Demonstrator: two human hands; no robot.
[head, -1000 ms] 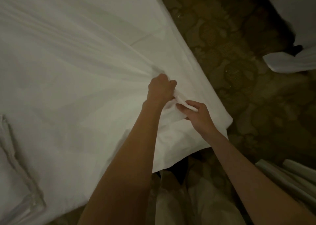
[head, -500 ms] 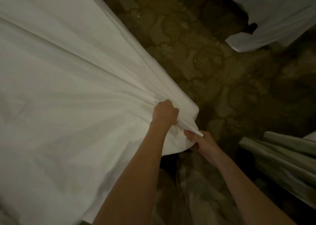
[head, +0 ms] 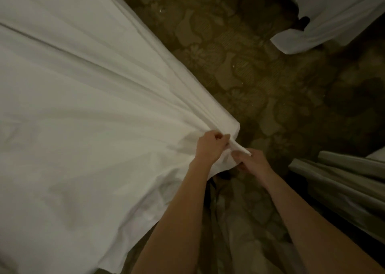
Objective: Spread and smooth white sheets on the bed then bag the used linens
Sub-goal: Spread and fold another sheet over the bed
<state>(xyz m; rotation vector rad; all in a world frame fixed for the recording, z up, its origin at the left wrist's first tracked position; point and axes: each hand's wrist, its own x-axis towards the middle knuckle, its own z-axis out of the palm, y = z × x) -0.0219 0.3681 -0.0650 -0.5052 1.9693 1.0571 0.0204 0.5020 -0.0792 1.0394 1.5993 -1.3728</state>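
Two bare forearms rising from the bottom edge, converging near centre. Left hand (head: 210,146) fisted round a bunched corner of the sheet (head: 87,111), knuckles up, fingers curled tight into the cloth. Right hand (head: 253,163) just beside it, pinching the protruding tip of that same corner between thumb and fingers; tip showing as a short white roll between the two hands. Both hands closed on fabric, touching or nearly touching each other. Sheet filling the left half, white, drawn into long folds that fan out from the gripped corner toward the upper left; lower edge hanging loose at bottom left. Below and between the arms, pale crumpled cloth (head: 239,221), kind not determinable in the dim light. At right, grey-green drape (head: 343,182) in heavy vertical folds. Beyond the hands, carpet (head: 239,65), olive-brown with a floral pattern, a few pale specks on it. At far upper right, second white cloth (head: 325,17) hanging with one corner down toward the carpet, well apart from the gripped sheet.
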